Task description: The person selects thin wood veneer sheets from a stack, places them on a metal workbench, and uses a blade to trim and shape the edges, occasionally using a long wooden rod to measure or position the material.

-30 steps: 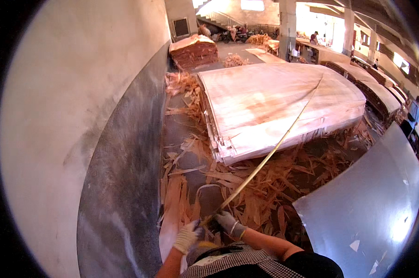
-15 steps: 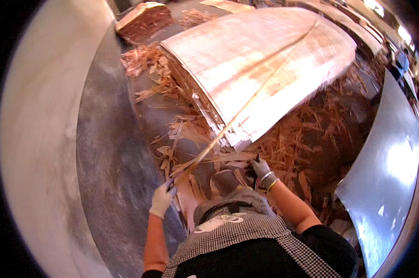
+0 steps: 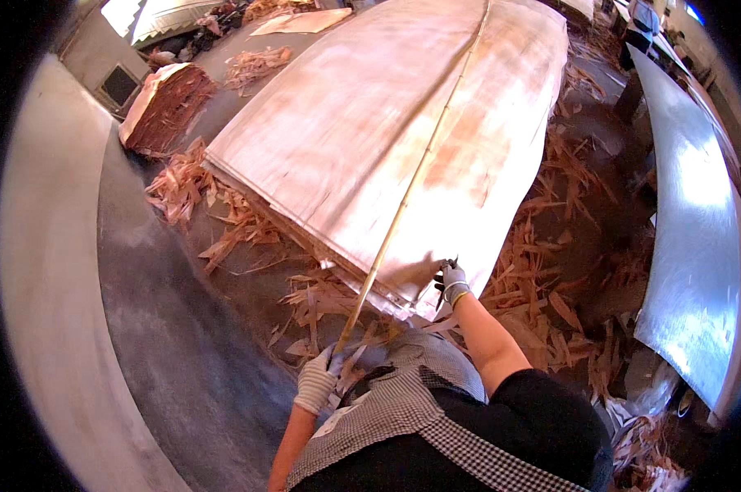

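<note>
My left hand point(image 3: 315, 384), in a striped pale glove, is closed round the near end of a long thin bamboo pole point(image 3: 418, 172). The pole slants away over a large stack of wood veneer sheets point(image 3: 305, 156), and its shadow falls beside it on the top sheet. My right hand point(image 3: 453, 284), gloved in grey with dark fingers, is closed over the near right corner of the stack. A slim dark tool sticks out above and below that fist; its kind cannot be made out.
Torn veneer scraps point(image 3: 518, 262) litter the floor on both sides of the stack. A bundle of wood point(image 3: 169, 107) lies at the far left. A pale curved wall point(image 3: 50, 271) runs along the left, a shiny metal sheet point(image 3: 690, 246) along the right. Another person point(image 3: 642, 20) stands far right.
The stack now appears nearer and further left. My right hand has risen from in front of me to over the stack's corner. The pole has swung to a steeper slant, still in my left hand.
</note>
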